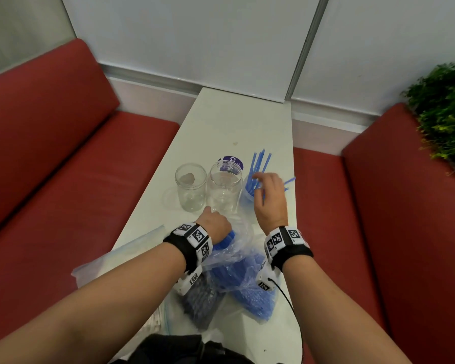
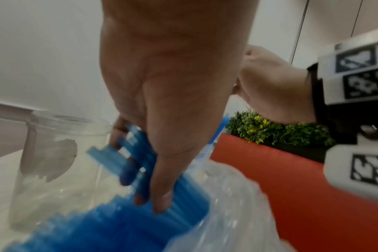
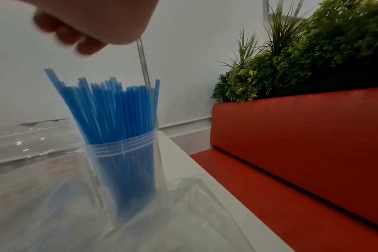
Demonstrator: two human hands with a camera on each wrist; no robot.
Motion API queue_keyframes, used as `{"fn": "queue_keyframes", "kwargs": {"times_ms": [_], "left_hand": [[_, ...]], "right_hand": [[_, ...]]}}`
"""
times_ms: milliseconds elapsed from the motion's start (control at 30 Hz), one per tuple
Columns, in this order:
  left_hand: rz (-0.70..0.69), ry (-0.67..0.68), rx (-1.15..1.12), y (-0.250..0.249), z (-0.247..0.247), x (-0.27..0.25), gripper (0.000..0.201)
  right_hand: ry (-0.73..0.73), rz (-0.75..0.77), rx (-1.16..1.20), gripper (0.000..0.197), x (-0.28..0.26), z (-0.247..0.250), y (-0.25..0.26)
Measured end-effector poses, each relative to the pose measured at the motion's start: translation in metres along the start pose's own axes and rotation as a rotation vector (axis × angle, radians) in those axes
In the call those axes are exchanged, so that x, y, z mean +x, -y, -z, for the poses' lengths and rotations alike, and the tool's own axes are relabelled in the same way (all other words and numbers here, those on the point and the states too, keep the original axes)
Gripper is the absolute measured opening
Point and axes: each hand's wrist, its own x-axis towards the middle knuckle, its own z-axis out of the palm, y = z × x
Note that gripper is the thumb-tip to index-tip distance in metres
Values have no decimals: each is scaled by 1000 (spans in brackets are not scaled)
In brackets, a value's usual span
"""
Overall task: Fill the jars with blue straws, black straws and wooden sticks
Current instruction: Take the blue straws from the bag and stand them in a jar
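While the right hand (image 1: 269, 195) hovers w/ loosely curled fingers, holding nothing, over the part-filled blue-straw jar (image 3: 123, 163) at the bench's (image 1: 229, 119) right edge, the left hand (image 1: 214, 227) grips more blue straws (image 2: 140, 153) at the bag (image 1: 237, 258) mouth; next: probably lift & drop them in that jar.

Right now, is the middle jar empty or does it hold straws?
Empty. The middle jar is clear glass with nothing inside; blue straws stand only in the right jar.
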Motion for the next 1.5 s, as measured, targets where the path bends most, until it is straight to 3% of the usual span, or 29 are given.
{"fn": "queue_keyframes", "kwargs": {"times_ms": [100,200,267,333,433,533,567,633,700,767,833,900,967,1033,1067,1133,1233,1300,1400,1500], "left_hand": [[72,99,-64,2,15,-5,27],[105,68,-34,3,30,-12,24],[112,47,-31,3,39,-18,22],[102,12,-14,3,48,-24,21],[98,-60,23,0,63,-35,19],[118,-131,-9,5,82,-47,15],[117,-160,-54,9,89,-51,10],[109,-265,-218,21,103,-56,31],[94,-437,-389,32,111,-55,53],[89,-588,-479,35,113,-54,59],[78,-644,-536,34,114,-53,61],[39,-714,-769,36,117,-52,60],[37,-894,-1202,44,118,-54,58],[135,-1093,-1447,53,112,-53,56],[188,-1107,-1489,56,105,-51,55],[242,-921,-1608,53,90,-44,56],[205,-365,-2010,34,66,-38,68],[97,-115,-2270,21,52,-38,71],[9,69,-2694,10,44,-37,66],[64,57,-2840,9,49,-33,48]], "right_hand": [[385,-224,168,31,-18,-9,7],[727,-403,181,34,-37,-20,8],[898,-419,117,36,-45,-28,7],[961,-420,-25,40,-50,-37,7],[875,-412,-104,13,-52,-43,13],[778,-436,57,34,-50,-40,18],[745,-462,148,32,-49,-37,22],[662,-490,311,22,-44,-31,29],[611,-491,407,27,-33,-26,39],[566,-486,488,29,-21,-23,48],[533,-495,512,27,-9,-19,56],[541,-500,548,29,-2,-13,60],[520,-486,613,34,4,-2,64],[438,-474,680,34,16,14,72],[399,-473,723,32,24,22,77],[343,-466,812,33,40,38,88],[250,-446,913,36,59,53,103],[209,-428,952,34,66,58,111],[198,-420,961,32,66,60,116],[199,-390,933,28,61,59,115]]}}
